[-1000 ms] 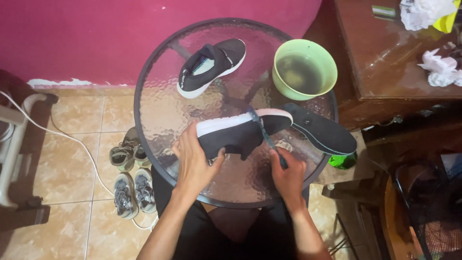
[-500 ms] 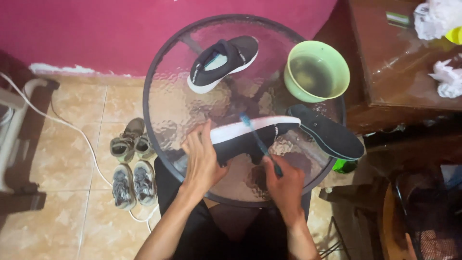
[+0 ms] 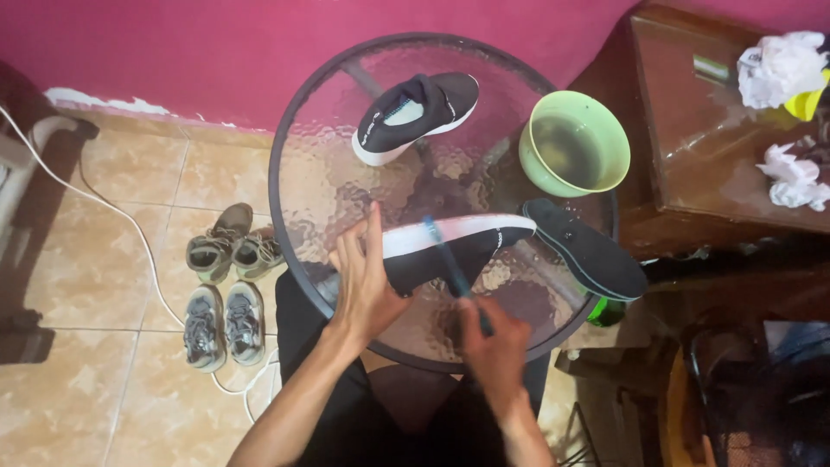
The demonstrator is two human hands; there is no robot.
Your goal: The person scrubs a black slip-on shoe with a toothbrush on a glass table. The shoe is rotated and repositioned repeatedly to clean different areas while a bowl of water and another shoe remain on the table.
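**Brush on a black shoe at the near edge of a round glass table**

A round glass table [image 3: 328,186] with a dark rim is standing against a pink wall [image 3: 259,43], beside a brown wooden cabinet [image 3: 692,173]. On the tiled floor [image 3: 104,259] to the left, two pairs of small worn shoes [image 3: 226,285] are lying side by side.

Near the table's front edge, a black shoe with a white sole [image 3: 454,246] is lying on its side. The left hand [image 3: 363,281] is pressing on its heel end with fingers spread wide and flat, steadying it rather than gripping round it. A second black shoe [image 3: 417,114] is sitting near the far edge, and a black insole [image 3: 586,251] is overhanging the right edge.

A green bowl [image 3: 574,143] holding murky water is standing at the far right edge.

The right hand [image 3: 494,346] is curling closed around the handle of a blue brush [image 3: 448,259], whose head is touching the shoe's side.
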